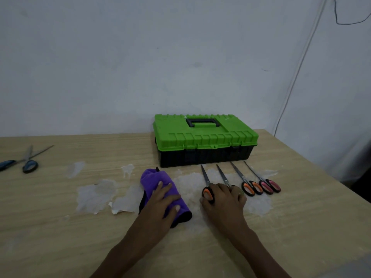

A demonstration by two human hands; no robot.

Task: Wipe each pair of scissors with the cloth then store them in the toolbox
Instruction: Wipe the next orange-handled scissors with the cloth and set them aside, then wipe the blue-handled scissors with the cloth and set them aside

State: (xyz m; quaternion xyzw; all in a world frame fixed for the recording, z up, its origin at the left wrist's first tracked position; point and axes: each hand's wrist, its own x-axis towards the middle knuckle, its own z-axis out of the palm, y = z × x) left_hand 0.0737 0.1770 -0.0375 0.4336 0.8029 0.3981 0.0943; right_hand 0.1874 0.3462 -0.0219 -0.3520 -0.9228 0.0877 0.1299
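Cloth (151, 178) under left hand (161, 200); scissors (207, 192) perhaps gripped.

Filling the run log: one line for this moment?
left hand flat on cloth | right hand over orange scissors handles, grip unclear | toolbox closed

Single view, head-worn, wide-angle. It looks forward and down from above and behind the left hand (160, 199) and right hand (222, 199); both forearms enter at the bottom edge. Range is close: fingernails show on the left hand, and the orange scissors (207, 193) under the right hand read clearly. Beyond the hands the table (60, 237) runs to a toolbox (204, 135) against the wall (140, 57), which fills the upper half. Far left of the left hand, the frame edge cuts the blue scissors (30, 166).
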